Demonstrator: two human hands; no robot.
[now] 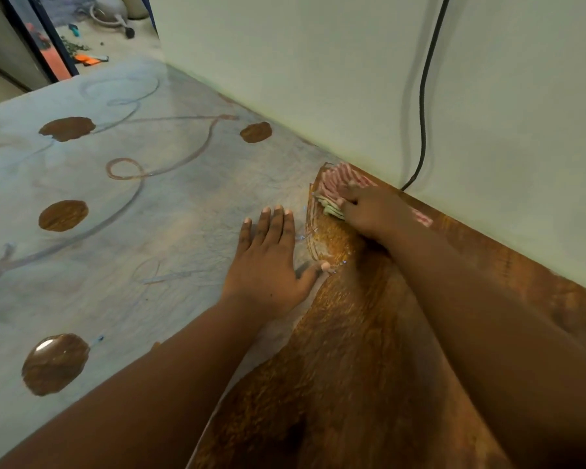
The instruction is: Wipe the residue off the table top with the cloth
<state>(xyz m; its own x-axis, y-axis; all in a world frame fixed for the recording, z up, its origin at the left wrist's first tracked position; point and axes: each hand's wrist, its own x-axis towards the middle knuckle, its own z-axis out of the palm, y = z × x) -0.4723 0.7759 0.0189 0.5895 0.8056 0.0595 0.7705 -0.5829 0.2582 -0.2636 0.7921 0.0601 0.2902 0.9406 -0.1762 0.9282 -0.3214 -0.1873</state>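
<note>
A pale grey-blue film of residue [122, 211] covers the left and middle of the brown wooden table top [345, 350], broken by bare round brown patches and curved streaks. The right side, along the wall, shows bare glossy wood. My right hand [372, 214] presses a folded pink-and-white striped cloth [335, 187] onto the table near the wall, at the edge of the residue. My left hand [268, 262] lies flat on the residue just left of the bare wood, fingers spread, holding nothing.
A cream wall [318, 62] runs along the table's far right edge. A black cable [423, 106] hangs down it and ends behind the table near the cloth. Beyond the table's far left corner lies a floor with scattered small objects [88, 59].
</note>
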